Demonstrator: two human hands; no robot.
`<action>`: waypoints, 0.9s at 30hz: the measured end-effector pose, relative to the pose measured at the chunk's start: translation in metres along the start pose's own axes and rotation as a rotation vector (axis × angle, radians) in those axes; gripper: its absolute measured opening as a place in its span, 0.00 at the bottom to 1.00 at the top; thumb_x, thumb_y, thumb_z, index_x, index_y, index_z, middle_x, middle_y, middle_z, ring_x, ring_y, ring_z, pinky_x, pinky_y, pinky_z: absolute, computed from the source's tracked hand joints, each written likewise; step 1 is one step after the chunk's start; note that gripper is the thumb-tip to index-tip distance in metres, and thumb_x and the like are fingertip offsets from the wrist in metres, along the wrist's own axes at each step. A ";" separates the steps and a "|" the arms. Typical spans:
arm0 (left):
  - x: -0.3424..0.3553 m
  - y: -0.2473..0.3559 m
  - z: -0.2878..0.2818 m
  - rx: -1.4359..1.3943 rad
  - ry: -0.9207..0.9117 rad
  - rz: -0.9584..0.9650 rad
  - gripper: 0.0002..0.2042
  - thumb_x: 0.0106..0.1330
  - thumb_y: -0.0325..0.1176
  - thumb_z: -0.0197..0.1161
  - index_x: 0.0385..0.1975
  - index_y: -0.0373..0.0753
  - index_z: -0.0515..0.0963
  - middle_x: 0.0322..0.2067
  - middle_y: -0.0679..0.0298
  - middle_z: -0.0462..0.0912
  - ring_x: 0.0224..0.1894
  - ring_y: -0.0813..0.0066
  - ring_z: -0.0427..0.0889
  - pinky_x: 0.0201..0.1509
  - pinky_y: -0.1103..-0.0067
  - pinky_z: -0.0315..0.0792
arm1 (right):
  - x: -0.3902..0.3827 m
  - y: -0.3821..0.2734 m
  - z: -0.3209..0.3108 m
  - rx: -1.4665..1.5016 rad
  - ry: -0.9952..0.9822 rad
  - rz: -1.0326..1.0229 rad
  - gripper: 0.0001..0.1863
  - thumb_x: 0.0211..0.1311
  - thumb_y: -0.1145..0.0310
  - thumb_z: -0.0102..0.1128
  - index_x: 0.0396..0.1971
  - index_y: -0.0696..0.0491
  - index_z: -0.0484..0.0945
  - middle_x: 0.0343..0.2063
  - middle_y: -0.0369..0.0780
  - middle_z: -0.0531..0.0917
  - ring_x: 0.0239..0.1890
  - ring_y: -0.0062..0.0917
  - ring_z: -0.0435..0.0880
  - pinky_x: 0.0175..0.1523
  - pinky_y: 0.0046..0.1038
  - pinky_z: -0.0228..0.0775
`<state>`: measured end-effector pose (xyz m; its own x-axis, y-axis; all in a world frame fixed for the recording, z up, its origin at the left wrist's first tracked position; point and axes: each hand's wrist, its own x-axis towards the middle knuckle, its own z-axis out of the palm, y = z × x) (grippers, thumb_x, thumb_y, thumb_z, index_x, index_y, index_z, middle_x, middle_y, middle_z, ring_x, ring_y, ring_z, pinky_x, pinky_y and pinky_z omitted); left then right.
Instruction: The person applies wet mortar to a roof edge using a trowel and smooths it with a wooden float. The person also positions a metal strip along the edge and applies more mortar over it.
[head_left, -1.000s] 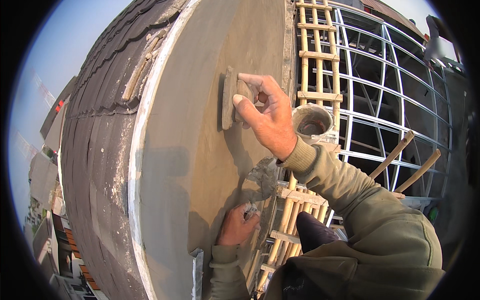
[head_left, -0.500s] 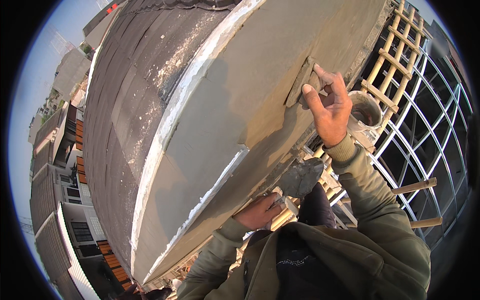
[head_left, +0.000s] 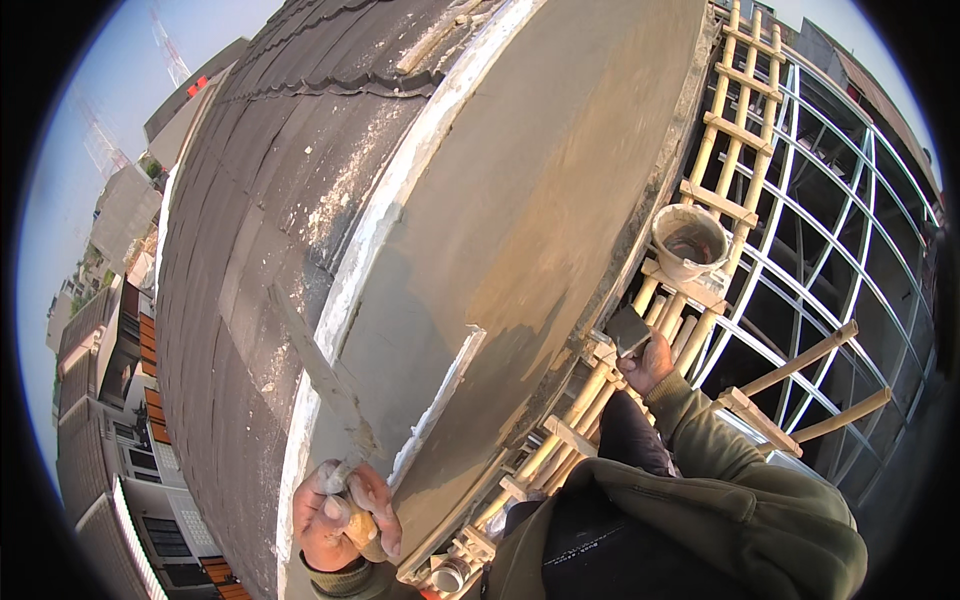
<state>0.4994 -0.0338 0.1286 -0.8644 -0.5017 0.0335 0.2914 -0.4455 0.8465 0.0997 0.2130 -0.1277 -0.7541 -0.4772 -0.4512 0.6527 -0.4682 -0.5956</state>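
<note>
My left hand (head_left: 340,515) is wrapped round the wooden handle of a trowel (head_left: 322,370), its fingers closed. The mortar-smeared blade stands up edge-on in front of the grey plastered wall (head_left: 520,180) and its white edge. Lower right, my right hand (head_left: 650,365) grips a small flat grey float (head_left: 628,330), held off the wall above the bamboo scaffold. Part of the plaster looks darker and wetter. A raised whitish strip (head_left: 435,405) runs along the lower wall.
A mortar-stained bucket (head_left: 690,242) stands on the bamboo scaffold (head_left: 575,420) beyond my right hand. A bamboo ladder (head_left: 740,120) and a metal frame (head_left: 830,220) lie to the right. Dark roof tiles (head_left: 255,200) slope away on the left. A small can (head_left: 450,573) sits near the bottom.
My right hand has come off the wall and dropped toward me with the float. My left hand has swung left and up with the trowel, from beside the scaffold to the wall.
</note>
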 end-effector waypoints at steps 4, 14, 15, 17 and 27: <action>0.072 0.003 -0.003 0.354 0.172 0.251 0.18 0.81 0.44 0.52 0.38 0.32 0.73 0.41 0.49 0.81 0.32 0.58 0.85 0.38 0.71 0.80 | -0.008 0.019 -0.054 0.080 0.146 0.116 0.16 0.81 0.59 0.38 0.41 0.46 0.78 0.30 0.32 0.81 0.25 0.21 0.70 0.28 0.26 0.60; 0.216 -0.008 -0.082 0.532 0.503 0.231 0.24 0.85 0.42 0.41 0.63 0.26 0.73 0.66 0.47 0.79 0.65 0.63 0.76 0.75 0.68 0.62 | -0.043 -0.048 -0.070 0.040 0.283 -0.177 0.13 0.80 0.71 0.50 0.58 0.55 0.73 0.51 0.39 0.79 0.50 0.30 0.78 0.60 0.45 0.70; 0.223 -0.007 -0.093 0.528 0.484 0.170 0.27 0.85 0.42 0.40 0.69 0.25 0.69 0.67 0.46 0.78 0.67 0.61 0.75 0.77 0.67 0.60 | -0.037 -0.053 -0.088 0.067 0.305 -0.183 0.11 0.79 0.72 0.51 0.55 0.58 0.74 0.50 0.42 0.79 0.51 0.33 0.79 0.64 0.48 0.70; 0.205 -0.002 -0.089 0.327 0.536 0.138 0.29 0.85 0.42 0.37 0.73 0.23 0.64 0.69 0.45 0.76 0.71 0.58 0.73 0.81 0.66 0.58 | -0.040 -0.047 -0.101 0.062 0.360 -0.208 0.13 0.78 0.73 0.55 0.55 0.63 0.74 0.50 0.47 0.78 0.56 0.37 0.79 0.70 0.49 0.71; 0.221 -0.005 -0.091 0.529 0.429 0.092 0.29 0.87 0.40 0.33 0.68 0.17 0.66 0.65 0.39 0.77 0.71 0.56 0.74 0.79 0.66 0.65 | -0.101 -0.044 -0.252 0.099 0.789 -0.165 0.13 0.79 0.65 0.57 0.55 0.55 0.78 0.48 0.41 0.83 0.54 0.35 0.78 0.67 0.42 0.68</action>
<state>0.3439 -0.2096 0.0835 -0.5750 -0.8182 -0.0034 0.0223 -0.0198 0.9996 0.1288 0.4686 -0.2234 -0.6462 0.2513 -0.7206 0.5045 -0.5678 -0.6504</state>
